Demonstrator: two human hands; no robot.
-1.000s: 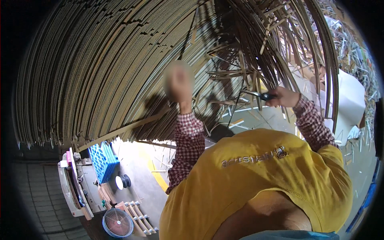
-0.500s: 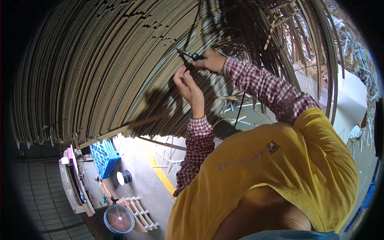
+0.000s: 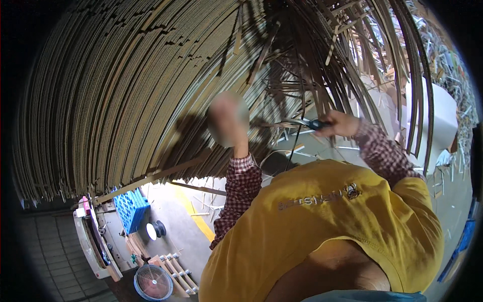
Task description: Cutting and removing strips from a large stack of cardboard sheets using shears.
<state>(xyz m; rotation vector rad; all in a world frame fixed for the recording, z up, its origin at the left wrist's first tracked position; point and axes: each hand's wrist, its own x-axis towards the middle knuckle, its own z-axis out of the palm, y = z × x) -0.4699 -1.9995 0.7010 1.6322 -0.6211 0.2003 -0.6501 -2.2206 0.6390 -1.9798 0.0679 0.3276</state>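
A tall stack of brown cardboard sheets (image 3: 115, 100) fills the upper left, its layered edges curving across the view. Against its near right side is my left hand (image 3: 229, 119), so blurred that its fingers cannot be read. My right hand (image 3: 339, 124) grips a pair of pliers (image 3: 313, 123) with dark handles and metal jaws that point left. The pliers are off the stack, below a bunch of narrow cardboard strips (image 3: 347, 75) hanging loose at the upper right. Whether the jaws pinch a strip is not clear.
Past the hanging strips stand a white rounded object (image 3: 435, 118) and a heap of shredded scraps (image 3: 448, 65). Scraps litter the floor (image 3: 176, 221) beneath. At the lower left are blue plastic pallets (image 3: 132, 209), a round fan (image 3: 153, 282), a spool (image 3: 157, 230) and a pallet truck (image 3: 90, 241).
My right hand has pulled the pliers away from the stack, to the right and nearer my body. My left hand has shifted slightly left and blurred. A strip now sticks out above it.
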